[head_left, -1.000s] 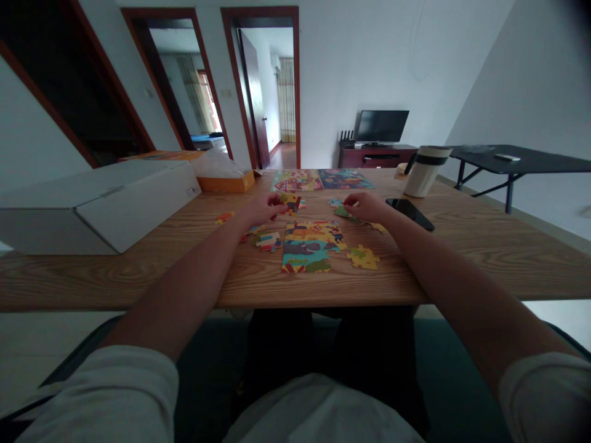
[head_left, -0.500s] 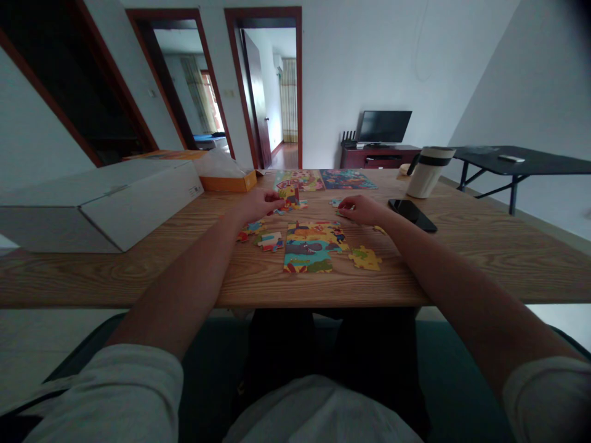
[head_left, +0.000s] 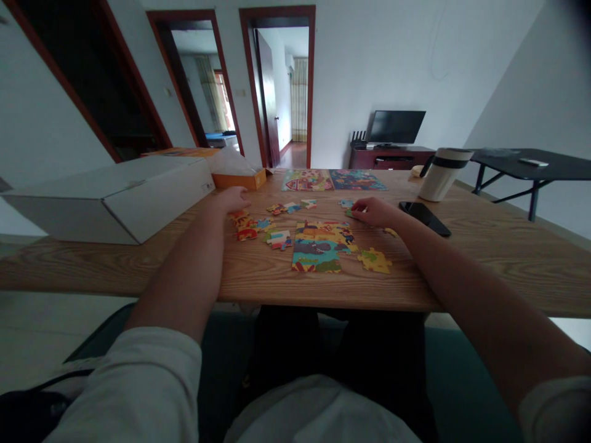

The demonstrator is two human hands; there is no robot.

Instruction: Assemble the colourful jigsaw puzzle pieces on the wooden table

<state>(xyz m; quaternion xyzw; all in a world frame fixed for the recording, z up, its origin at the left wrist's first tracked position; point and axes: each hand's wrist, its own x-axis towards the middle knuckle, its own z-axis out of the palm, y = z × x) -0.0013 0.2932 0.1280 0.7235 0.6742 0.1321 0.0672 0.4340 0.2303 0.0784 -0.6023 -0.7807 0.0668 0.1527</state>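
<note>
Right hand (head_left: 376, 212) pinches a small green jigsaw piece (head_left: 351, 213), one o'clock of the colourful half-built puzzle (head_left: 321, 246); left hand (head_left: 231, 200) lies open; piece wants seating

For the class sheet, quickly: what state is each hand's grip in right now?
Left hand: open, holding nothing.
Right hand: curled at a small puzzle piece; whether it holds it cannot be told.

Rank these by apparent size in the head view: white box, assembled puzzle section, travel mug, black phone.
Largest to smallest:
1. The white cardboard box
2. The partly assembled jigsaw puzzle
3. The travel mug and the black smartphone look about alike, so I won't rank those two.
</note>
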